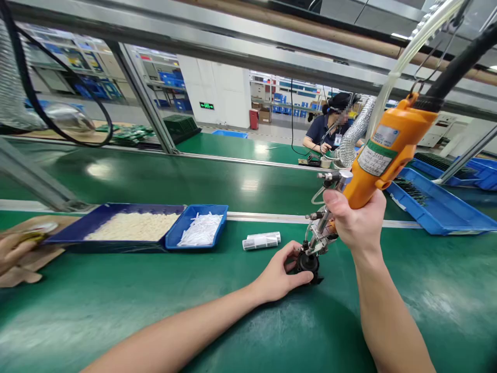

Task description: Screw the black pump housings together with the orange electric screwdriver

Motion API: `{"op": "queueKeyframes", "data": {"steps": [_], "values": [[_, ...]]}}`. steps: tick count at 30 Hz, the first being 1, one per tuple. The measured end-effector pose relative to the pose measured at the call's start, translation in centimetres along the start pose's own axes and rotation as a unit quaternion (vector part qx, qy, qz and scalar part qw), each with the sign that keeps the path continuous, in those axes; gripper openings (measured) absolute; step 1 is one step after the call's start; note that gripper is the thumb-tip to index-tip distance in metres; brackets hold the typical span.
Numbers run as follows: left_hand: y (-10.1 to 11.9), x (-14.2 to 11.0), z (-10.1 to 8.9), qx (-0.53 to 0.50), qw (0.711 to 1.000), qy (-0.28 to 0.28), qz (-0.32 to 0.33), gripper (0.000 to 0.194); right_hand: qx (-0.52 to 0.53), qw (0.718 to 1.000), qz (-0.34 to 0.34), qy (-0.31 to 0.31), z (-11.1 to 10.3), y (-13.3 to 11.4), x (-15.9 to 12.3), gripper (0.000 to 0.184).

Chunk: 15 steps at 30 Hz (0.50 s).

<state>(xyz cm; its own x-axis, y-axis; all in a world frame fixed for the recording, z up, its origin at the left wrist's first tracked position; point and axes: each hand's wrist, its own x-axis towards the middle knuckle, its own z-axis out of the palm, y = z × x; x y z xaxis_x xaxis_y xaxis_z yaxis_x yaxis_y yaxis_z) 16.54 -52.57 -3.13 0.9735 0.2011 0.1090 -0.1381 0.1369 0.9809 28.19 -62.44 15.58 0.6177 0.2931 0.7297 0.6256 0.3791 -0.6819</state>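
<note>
Right hand [359, 220] was wrapped around an orange electric screwdriver [388, 150], nose down at a round black part [309, 262]. Left hand [281, 274] held that part between thumb and fingers on the green bench [233, 331]. Pale roll [261, 241] lay just beyond left hand; blue tray [220, 226] of white strips [201, 229] sat farther left.

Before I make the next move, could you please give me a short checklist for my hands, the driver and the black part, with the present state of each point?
1. Right hand grips driver: ok.
2. Left hand holds black part: ok.
3. Driver seated correctly in black part: cannot tell, too small to see.
4. White item apart from left hand: ok.
5. Other person's hand away from driver: ok, at the far left edge.
</note>
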Motion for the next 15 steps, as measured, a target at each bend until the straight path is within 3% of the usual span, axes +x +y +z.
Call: {"op": "queueKeyframes", "data": {"steps": [11, 15], "values": [[0.0, -0.2, 0.1, 0.007, 1.000, -0.002, 0.009, 0.052, -0.022, 0.999, 0.025, 0.020, 0.0, 0.5, -0.2, 0.042], [-0.5, -0.4, 0.0, 0.027, 0.999, 0.005, 0.021, 0.061, -0.073, 0.997, -0.008, 0.029, -1.7, -1.0, 0.4, 0.040]]}}
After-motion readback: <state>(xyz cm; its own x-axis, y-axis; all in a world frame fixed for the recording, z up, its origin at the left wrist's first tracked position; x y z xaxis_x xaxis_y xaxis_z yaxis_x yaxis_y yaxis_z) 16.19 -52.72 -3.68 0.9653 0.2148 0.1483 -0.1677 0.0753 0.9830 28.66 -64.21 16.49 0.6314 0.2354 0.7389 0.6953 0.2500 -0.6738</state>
